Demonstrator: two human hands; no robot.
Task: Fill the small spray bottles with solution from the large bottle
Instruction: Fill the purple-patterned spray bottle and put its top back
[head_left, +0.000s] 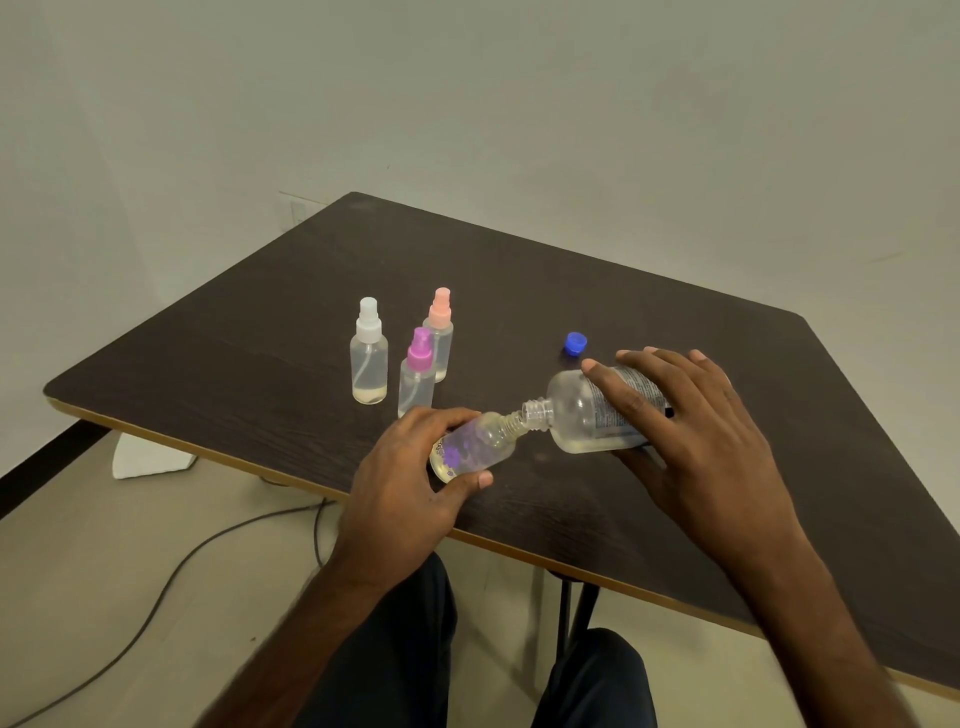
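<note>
My right hand (691, 421) grips the large clear bottle (582, 415), tipped on its side with its uncapped neck pointing left. A little pale liquid lies along its lower side. My left hand (410, 478) holds a small uncapped bottle with purple flowers (472, 447), tilted so its open neck meets the large bottle's mouth. Three capped small spray bottles stand upright behind: one with a white cap (369, 353), one with a purple cap (417, 374), one with a pink cap (439, 332).
A blue screw cap (575, 343) lies on the dark wooden table (249, 343) just beyond the large bottle. The table's near edge runs under my wrists. A cable (171, 577) trails on the floor at left. My knees show below.
</note>
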